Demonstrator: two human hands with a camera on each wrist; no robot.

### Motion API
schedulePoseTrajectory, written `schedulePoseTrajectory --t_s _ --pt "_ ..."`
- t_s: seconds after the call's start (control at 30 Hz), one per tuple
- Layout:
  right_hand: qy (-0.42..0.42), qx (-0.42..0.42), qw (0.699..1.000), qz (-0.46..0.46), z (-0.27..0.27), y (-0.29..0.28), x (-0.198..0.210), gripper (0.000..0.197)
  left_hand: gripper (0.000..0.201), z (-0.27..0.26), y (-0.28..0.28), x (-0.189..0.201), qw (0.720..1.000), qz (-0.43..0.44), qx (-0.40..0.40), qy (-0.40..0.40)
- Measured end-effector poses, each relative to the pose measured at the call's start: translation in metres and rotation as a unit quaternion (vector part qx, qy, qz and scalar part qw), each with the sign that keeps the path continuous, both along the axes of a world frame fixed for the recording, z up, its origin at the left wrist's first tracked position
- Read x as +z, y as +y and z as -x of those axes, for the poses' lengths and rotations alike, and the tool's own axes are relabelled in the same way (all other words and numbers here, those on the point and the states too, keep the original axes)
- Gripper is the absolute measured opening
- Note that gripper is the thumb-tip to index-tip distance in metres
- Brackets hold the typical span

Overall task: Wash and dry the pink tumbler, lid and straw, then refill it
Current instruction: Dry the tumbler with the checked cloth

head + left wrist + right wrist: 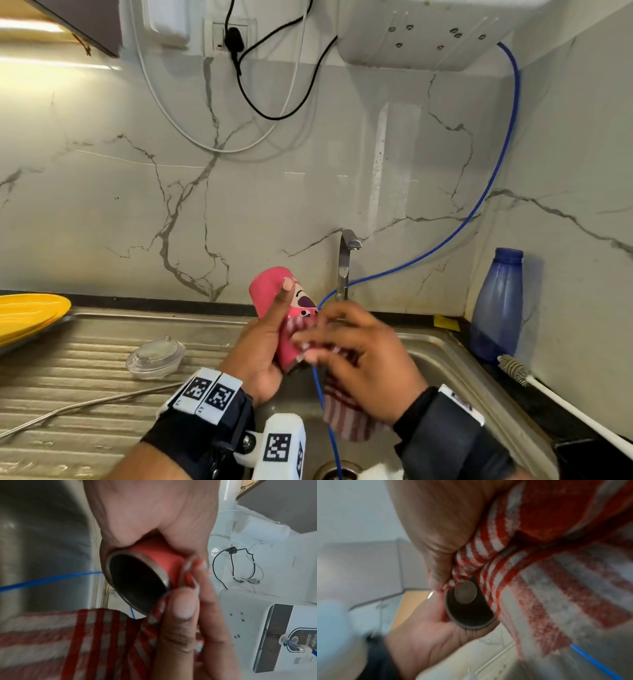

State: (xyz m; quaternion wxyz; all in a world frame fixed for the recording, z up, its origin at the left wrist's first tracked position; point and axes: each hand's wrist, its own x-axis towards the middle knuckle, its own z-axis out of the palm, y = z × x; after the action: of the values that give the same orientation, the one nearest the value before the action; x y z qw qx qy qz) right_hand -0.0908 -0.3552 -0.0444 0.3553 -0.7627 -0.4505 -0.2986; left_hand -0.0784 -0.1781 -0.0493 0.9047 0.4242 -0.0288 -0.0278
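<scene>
I hold the pink tumbler (286,318) over the sink (455,363), base tilted up toward 12 o'clock and open mouth facing down toward me. My left hand (263,346) is wrapped around its body, thumb laid along the painted face. My right hand (363,349) is closed on the red-and-white striped towel (346,411), pinching a fold against the wall near the steel rim; the rest of the cloth hangs toward 6 o'clock.

Procedure for the drying step, as I judge it:
1. Keep the left grip firm; the outer coating looks smooth and glossy, so it may slip when wet.
2. Rotate the tumbler against the cloth, not the cloth around it.
3. Feed a fold of the towel into the mouth; the wrist views show a dark, deep metal interior with a flat round bottom.
4. Keep the cloth away from the blue hose (325,421), which runs down into the drain.

The towel is a soft, looped weave. At 9 o'clock on the ribbed steel drainboard (68,377) lie 1 clear domed lid (156,356) and 1 thin metal straw (85,406), still to be dried.
</scene>
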Motion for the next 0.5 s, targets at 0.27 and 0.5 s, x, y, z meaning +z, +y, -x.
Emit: schedulePoseTrajectory --t_s 0.27,0.5 --pt "-0.017 -0.01 0.999 -0.026 -0.002 -0.014 0.015 0.03 0.069 0.01 -0.011 0.01 0.991 0.116 -0.039 0.059" --pt "-0.066 -0.077 0.995 0.02 0.002 -0.017 0.019 0.036 0.07 0.016 -0.018 0.01 0.991 0.101 -0.036 0.074"
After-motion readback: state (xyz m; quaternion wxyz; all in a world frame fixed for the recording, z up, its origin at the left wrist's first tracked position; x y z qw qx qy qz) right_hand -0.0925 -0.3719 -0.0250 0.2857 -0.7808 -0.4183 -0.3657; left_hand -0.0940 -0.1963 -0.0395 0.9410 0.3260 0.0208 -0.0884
